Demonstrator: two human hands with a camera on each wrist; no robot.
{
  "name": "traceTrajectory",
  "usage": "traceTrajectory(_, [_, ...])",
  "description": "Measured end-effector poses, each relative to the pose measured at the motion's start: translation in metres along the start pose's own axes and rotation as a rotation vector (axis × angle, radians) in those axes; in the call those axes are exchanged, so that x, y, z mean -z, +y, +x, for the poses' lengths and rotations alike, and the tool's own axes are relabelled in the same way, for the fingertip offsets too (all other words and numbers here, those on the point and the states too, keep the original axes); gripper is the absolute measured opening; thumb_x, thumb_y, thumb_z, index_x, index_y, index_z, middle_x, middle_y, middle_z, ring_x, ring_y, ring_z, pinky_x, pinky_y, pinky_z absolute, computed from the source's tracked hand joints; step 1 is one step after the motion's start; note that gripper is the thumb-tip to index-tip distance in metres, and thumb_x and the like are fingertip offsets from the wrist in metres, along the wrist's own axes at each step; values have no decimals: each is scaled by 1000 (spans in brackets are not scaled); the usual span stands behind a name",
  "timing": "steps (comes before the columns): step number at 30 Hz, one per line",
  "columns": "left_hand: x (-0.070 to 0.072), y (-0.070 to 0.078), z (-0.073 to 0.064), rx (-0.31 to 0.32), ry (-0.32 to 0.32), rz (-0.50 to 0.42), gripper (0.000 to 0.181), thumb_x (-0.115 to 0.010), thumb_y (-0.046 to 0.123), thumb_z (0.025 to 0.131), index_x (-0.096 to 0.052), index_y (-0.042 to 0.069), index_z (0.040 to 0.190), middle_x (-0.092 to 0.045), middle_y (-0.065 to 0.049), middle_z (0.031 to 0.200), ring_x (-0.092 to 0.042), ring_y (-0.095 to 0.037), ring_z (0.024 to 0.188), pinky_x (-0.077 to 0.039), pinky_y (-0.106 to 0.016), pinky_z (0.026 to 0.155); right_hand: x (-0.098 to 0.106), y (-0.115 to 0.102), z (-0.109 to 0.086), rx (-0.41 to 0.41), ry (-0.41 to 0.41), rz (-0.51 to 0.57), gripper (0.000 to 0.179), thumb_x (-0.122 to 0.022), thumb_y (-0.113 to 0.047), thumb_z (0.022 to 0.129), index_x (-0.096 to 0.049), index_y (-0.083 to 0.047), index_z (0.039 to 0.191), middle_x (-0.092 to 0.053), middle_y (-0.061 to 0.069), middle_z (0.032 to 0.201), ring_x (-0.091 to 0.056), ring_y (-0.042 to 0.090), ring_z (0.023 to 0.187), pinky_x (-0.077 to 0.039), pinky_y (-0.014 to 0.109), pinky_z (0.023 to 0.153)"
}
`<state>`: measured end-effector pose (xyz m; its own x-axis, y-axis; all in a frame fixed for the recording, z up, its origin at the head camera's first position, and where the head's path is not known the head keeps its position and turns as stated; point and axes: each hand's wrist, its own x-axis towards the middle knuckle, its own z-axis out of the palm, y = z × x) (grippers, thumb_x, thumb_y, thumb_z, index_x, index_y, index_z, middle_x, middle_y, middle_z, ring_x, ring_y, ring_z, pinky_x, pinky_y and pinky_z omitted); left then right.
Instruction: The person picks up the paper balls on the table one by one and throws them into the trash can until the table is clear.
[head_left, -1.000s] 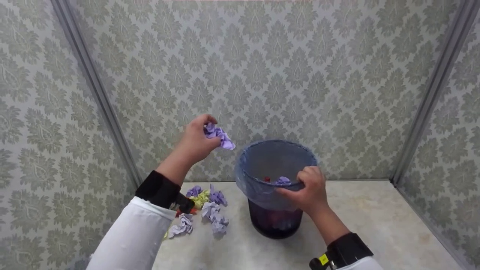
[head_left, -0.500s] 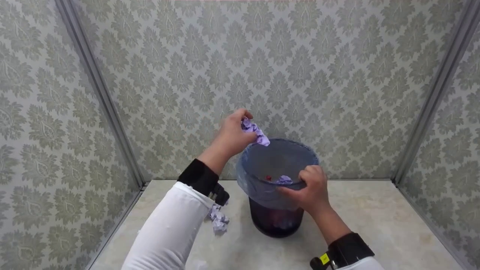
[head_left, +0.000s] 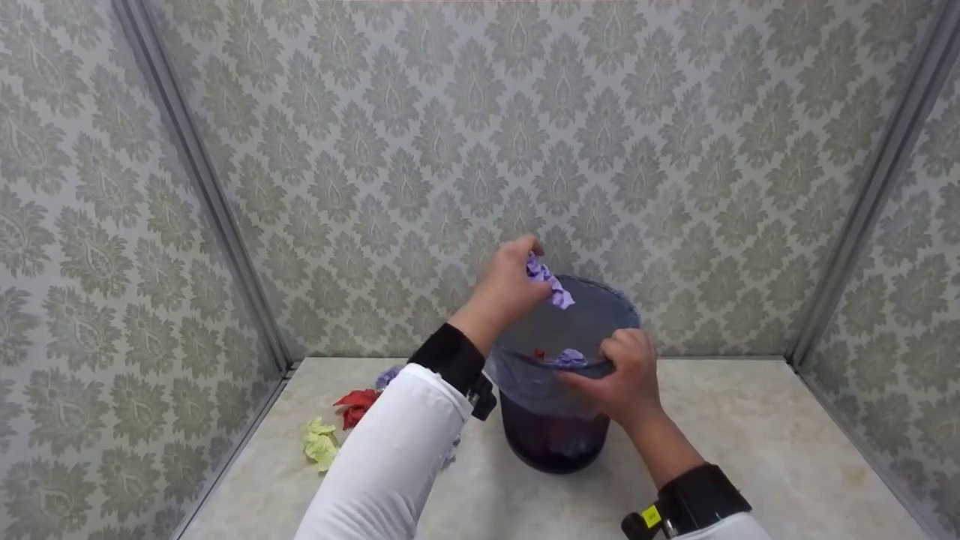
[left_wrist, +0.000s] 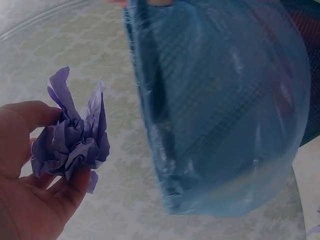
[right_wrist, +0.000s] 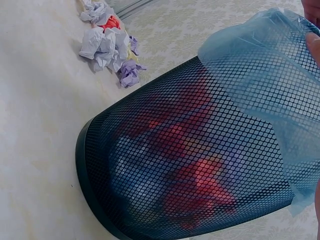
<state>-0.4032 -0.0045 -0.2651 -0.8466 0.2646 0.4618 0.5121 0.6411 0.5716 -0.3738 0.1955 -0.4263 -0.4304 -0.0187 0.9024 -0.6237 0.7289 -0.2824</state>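
Note:
A crumpled purple paper ball (head_left: 550, 283) is pinched between the thumb and fingers of my left hand (head_left: 510, 281), above the left part of the bin's mouth. In the left wrist view the same paper ball (left_wrist: 75, 145) is beside the blue bag, apart from it. My right hand (head_left: 626, 375) grips the near right rim of the black mesh bin (head_left: 555, 442), thumb outside. A translucent blue bin liner (head_left: 525, 382) folds over that rim. Inside lie a purple paper ball (head_left: 571, 358) and a bit of red; the right wrist view shows red paper (right_wrist: 200, 185) through the mesh.
Left of the bin on the pale tabletop (head_left: 712, 420) lie a red crumpled paper (head_left: 356, 407), a yellow one (head_left: 321, 444) and a purple one (head_left: 388, 376). White paper balls (right_wrist: 105, 47) show in the right wrist view. Patterned wall panels (head_left: 480, 150) stand behind and at both sides.
My left hand has moved right with the purple paper ball, from left of the bin to over its mouth. The right hand stays on the rim.

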Motion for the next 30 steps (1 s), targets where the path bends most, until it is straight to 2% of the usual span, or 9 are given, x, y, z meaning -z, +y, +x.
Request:
traceTrajectory(7, [-10,-9,-2,15,1,3,42,-78,7,83,-60,7,121,-65,-10,122,-62,-21,103,-55,-34,87,0,0,1,-14,-4,0,73,-90,-64,58,-40,-11,64,-37,1,67,-42,20,73,-27,35,68])
traceTrajectory(11, [-12,-11,-5,31,-23,-9,45,-79,10,85,-59,8,125,-63,-11,130,-63,-24,111,-55,-37,92,0,0,0,-2,10,6,74,-88,-65,58,-39,-11,63,-36,1,66,-42,20,73,-29,37,69])
traceTrajectory(16, [-6,-15,-14,19,-68,2,54,-79,19,89,-57,8,136,-58,-13,144,-58,-30,130,-49,-42,107,-1,0,0,23,32,14,77,-85,-70,59,-37,-10,63,-35,1,65,-43,22,72,-30,38,69])
traceTrajectory(20, [4,-26,-22,12,-63,15,57,-77,25,92,-55,7,141,-56,-14,147,-54,-31,136,-46,-44,112,-2,0,1,35,46,17,77,-85,-71,59,-37,-10,62,-35,0,64,-42,20,71,-30,39,69])
traceTrajectory(25, [17,-49,-35,21,9,42,55,-74,31,94,-56,11,142,-57,-12,145,-53,-29,137,-45,-45,113,-1,0,2,30,43,32,78,-86,-70,58,-37,-10,62,-35,1,64,-42,22,72,-31,40,71])
traceTrajectory(30, [26,-81,-52,33,106,13,52,-71,33,95,-58,11,140,-59,-10,144,-53,-27,138,-44,-46,115,-1,-1,1,16,32,43,77,-88,-67,57,-37,-9,62,-35,1,64,-41,20,72,-30,39,71])
